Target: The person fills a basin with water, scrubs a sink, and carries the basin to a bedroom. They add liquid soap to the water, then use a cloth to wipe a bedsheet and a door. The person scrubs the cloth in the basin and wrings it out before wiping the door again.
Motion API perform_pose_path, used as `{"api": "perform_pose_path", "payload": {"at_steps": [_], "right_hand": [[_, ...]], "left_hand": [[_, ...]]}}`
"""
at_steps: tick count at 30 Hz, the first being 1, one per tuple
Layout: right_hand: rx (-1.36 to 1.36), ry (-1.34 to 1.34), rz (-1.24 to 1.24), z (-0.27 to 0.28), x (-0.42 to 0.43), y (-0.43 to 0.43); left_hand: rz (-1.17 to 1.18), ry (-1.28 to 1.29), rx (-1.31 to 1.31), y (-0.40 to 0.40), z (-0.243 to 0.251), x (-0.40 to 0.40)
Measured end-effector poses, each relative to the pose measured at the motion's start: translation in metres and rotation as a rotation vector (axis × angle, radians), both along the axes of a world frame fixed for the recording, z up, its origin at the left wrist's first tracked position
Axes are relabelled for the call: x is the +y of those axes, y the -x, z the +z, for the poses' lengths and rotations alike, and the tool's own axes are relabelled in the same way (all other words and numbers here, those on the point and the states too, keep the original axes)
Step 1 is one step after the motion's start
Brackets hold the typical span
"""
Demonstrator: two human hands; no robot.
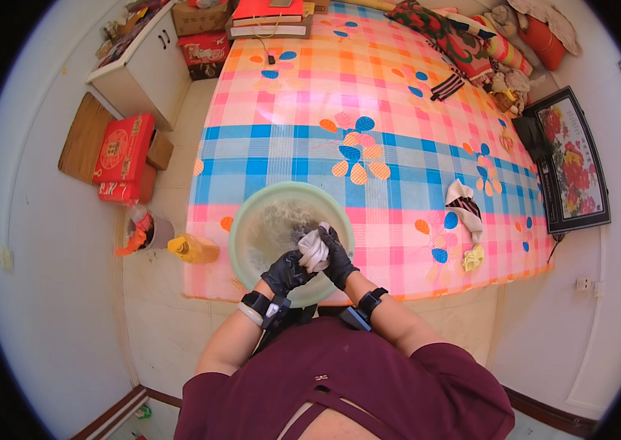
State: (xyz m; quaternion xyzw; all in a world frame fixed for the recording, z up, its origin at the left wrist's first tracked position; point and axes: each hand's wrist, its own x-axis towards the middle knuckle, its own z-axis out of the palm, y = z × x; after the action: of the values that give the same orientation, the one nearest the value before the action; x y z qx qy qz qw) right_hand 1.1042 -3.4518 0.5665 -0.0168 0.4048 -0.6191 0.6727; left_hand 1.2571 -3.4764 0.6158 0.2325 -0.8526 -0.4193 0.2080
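Note:
My left hand [288, 272] and my right hand [337, 258], both in black gloves, grip a bunched white cloth [314, 250] between them. They hold it over the right part of a pale green plastic basin [237, 220] of cloudy, sudsy water. Something dark shows in the water just behind the cloth; I cannot tell what it is. Left of the basin is a yellow bottle [193, 248] with an orange-yellow cap. To the right, a white cloth with a black and pink striped part [464, 206] lies on the table, with a crumpled pale yellow cloth [473, 258] near its lower end.
The basin stands at the near edge of a table with a checked, leaf-patterned cover [398, 165]. A television [574, 165] stands at the right, a striped cloth [447, 87] and piled cushions [470, 49] at the back right. Red boxes [123, 148] and a bin [162, 234] are at the left.

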Motion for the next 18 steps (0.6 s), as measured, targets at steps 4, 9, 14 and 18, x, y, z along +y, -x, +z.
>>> {"api": "perform_pose_path", "payload": {"at_steps": [4,9,14,18], "right_hand": [[0.41,0.057,0.044,0.014,-0.009,0.007],[0.72,0.2,0.166,0.033,-0.021,0.015],[0.796,0.407,0.392,0.056,-0.029,0.024],[0.786,0.46,0.358,0.044,-0.038,0.026]], "left_hand": [[-0.044,0.226,-0.234,-0.003,-0.007,-0.003],[0.056,-0.048,-0.154,0.029,0.054,-0.005],[0.174,-1.953,0.768,0.028,0.037,-0.014],[0.326,-2.261,0.524,0.006,-0.034,-0.038]]}}
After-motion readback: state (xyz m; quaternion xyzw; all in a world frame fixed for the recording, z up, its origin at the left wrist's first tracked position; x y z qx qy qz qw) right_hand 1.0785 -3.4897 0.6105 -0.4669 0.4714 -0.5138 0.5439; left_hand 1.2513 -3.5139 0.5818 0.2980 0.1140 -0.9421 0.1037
